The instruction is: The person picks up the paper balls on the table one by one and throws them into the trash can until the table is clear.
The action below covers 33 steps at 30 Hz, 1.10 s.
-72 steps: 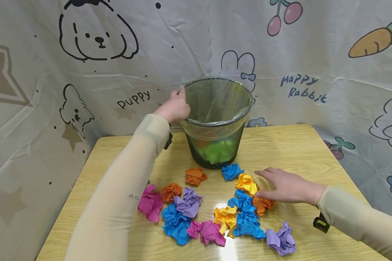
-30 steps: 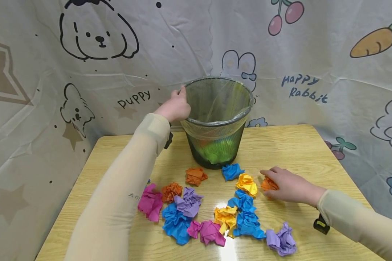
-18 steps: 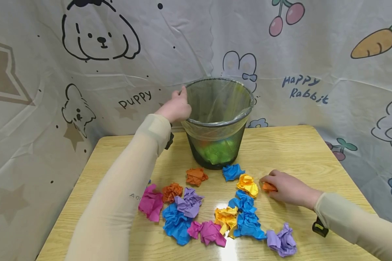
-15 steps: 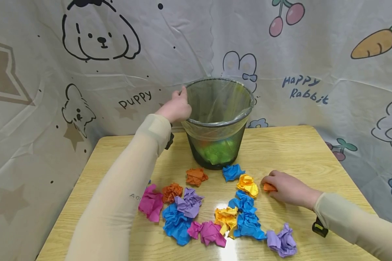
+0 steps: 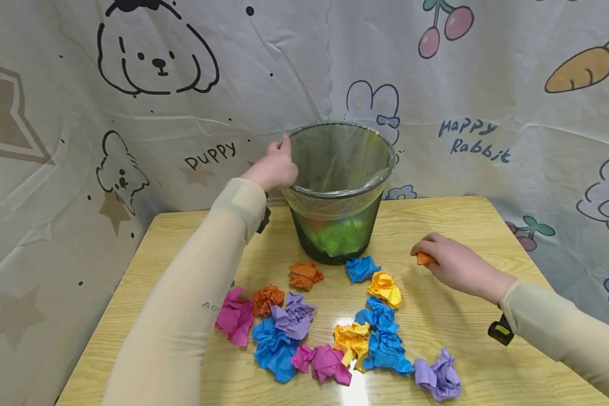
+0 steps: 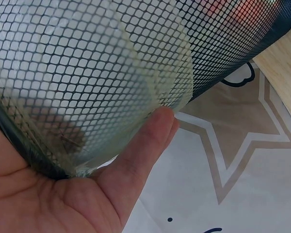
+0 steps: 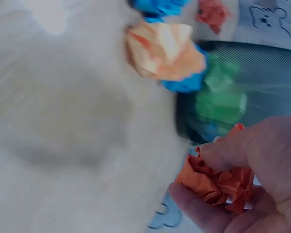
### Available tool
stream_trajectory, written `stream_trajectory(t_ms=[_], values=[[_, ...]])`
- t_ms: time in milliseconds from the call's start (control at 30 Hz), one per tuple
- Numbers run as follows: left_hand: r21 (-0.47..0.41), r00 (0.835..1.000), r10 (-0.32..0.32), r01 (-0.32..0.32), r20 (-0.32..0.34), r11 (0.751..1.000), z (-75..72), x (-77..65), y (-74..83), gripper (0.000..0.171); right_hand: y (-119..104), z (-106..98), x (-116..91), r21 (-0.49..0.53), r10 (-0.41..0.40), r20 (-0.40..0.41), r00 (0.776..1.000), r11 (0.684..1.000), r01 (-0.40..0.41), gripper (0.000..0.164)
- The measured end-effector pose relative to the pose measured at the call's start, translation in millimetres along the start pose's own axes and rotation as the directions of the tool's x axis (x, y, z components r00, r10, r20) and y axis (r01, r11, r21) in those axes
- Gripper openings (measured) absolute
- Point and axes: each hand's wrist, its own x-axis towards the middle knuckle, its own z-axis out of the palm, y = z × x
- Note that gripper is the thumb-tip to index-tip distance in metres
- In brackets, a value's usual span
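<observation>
My left hand (image 5: 271, 168) grips the rim of a black mesh wastebasket (image 5: 376, 223) at the back of the table. In the left wrist view, the thumb (image 6: 148, 138) lies along the outer mesh while the rim passes into the hand; the other fingers are mostly hidden. Right of the basket, my right hand (image 5: 459, 265) holds a crumpled orange paper ball (image 5: 425, 259) above the tabletop. Its thumb and fingers pinch the orange paper ball (image 7: 213, 182) in the right wrist view. A clear liner covers the basket's rim, and green paper shows through its lower wall.
Several crumpled paper balls lie in front of the basket, among them a blue one (image 5: 362, 269), a yellow one (image 5: 384, 289), an orange one (image 5: 305, 275) and a purple one (image 5: 438, 375). The wooden table (image 5: 451, 220) meets a printed curtain (image 5: 294, 67) behind.
My right hand has closed its fingers on the orange paper ball beside the yellow one and lifted it off the table, slightly away from me. The left hand has stayed on the rim.
</observation>
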Motion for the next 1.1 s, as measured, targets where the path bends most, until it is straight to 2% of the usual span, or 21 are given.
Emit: stream_trajectory(t_ms=[467, 733, 1100], values=[[0.008, 1.000, -0.012, 0.012, -0.017, 1.000, 2.2, 2.9, -0.1, 0.079, -7, -79, 28, -0.049, 0.006, -0.187, 0.982, 0.999, -0.016, 0.024], [0.002, 1.000, -0.010, 0.010, -0.012, 1.000, 4.0, 6.7, -1.1, 0.079, -10, -103, 36, -0.047, 0.017, -0.210, 0.978, 0.999, -0.027, 0.027], [-0.005, 1.000, -0.012, 0.011, -0.016, 1.000, 3.4, 4.0, -1.0, 0.078, -20, -129, 51, -0.021, 0.039, -0.289, 0.956, 0.999, -0.047, 0.031]])
